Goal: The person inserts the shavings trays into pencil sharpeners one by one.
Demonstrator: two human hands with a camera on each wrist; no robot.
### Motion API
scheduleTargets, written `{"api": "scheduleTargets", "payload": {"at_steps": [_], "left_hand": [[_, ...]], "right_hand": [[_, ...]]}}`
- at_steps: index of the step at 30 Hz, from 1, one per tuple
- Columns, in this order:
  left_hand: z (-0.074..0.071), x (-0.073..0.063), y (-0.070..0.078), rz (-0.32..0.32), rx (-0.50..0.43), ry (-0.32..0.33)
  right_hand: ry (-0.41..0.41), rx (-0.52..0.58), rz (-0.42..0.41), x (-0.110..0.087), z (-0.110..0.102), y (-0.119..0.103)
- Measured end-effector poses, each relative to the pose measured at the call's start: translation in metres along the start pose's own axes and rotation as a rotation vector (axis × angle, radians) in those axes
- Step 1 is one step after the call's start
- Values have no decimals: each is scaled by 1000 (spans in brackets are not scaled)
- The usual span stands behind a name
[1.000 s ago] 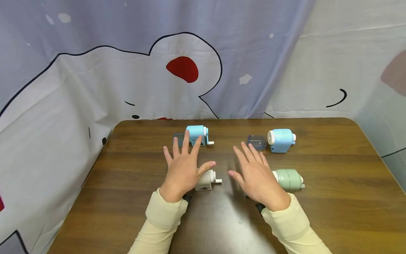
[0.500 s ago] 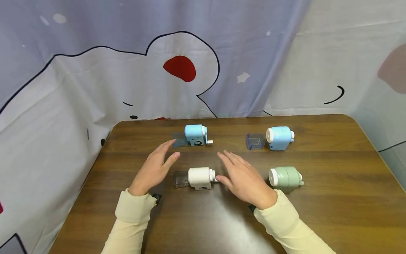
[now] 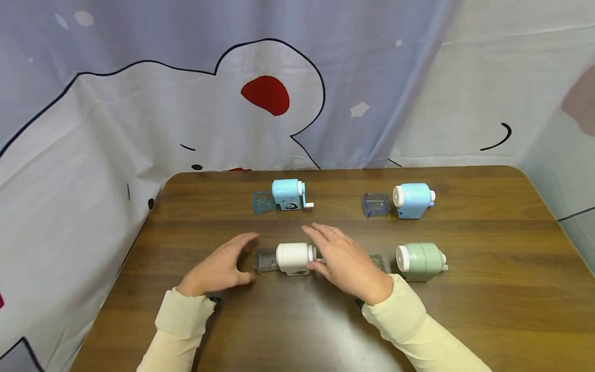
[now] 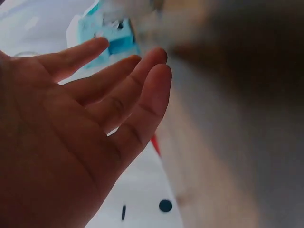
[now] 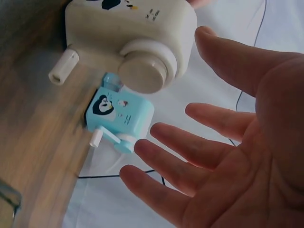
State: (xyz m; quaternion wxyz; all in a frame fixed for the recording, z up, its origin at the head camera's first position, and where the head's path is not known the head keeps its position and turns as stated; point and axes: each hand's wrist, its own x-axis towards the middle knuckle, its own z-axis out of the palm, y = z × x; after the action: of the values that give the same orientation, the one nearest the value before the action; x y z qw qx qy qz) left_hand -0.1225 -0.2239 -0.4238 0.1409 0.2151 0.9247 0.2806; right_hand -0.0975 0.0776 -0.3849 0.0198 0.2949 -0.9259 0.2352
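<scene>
A white crank pencil sharpener (image 3: 293, 256) with a small panda print stands at the front left, its smoky clear drawer (image 3: 266, 261) sticking out to the left. My left hand (image 3: 220, 264) is held just left of that drawer, thumb and fingers apart, holding nothing. Over the crank end hovers my right hand (image 3: 348, 261), fingers stretched out. In the right wrist view a gap shows between the right fingers (image 5: 175, 164) and the white sharpener's crank side. Behind it is a light blue sharpener (image 5: 118, 111), also partly visible and blurred in the left wrist view.
The back-left light blue sharpener has its drawer (image 3: 264, 202) out. Another blue sharpener (image 3: 413, 200) stands back right beside its clear drawer (image 3: 377, 204). A green sharpener (image 3: 422, 260) is front right; its drawer (image 3: 377, 262) is partly behind my right hand. A curtain (image 3: 195, 119) hangs behind the table.
My spread hands have moved from above the sharpeners to either side of the white one. The left went left and lower, the right shifted left. The sharpeners stay put.
</scene>
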Motion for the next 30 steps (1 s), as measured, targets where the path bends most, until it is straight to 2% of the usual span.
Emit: {"api": "scheduleTargets", "payload": {"at_steps": [3, 10, 19, 24, 30], "left_hand": [[11, 2, 1, 31, 34, 10], [23, 4, 5, 47, 69, 108], [16, -6, 3, 14, 64, 177], [13, -10, 2, 21, 53, 180], [16, -8, 5, 33, 60, 167]], "right_hand": [[-6, 9, -14, 2, 2, -2], [3, 20, -60, 6, 7, -5], [-17, 25, -72, 9, 10, -7], [-6, 47, -76, 10, 12, -6], [-15, 53, -74, 12, 14, -5]]}}
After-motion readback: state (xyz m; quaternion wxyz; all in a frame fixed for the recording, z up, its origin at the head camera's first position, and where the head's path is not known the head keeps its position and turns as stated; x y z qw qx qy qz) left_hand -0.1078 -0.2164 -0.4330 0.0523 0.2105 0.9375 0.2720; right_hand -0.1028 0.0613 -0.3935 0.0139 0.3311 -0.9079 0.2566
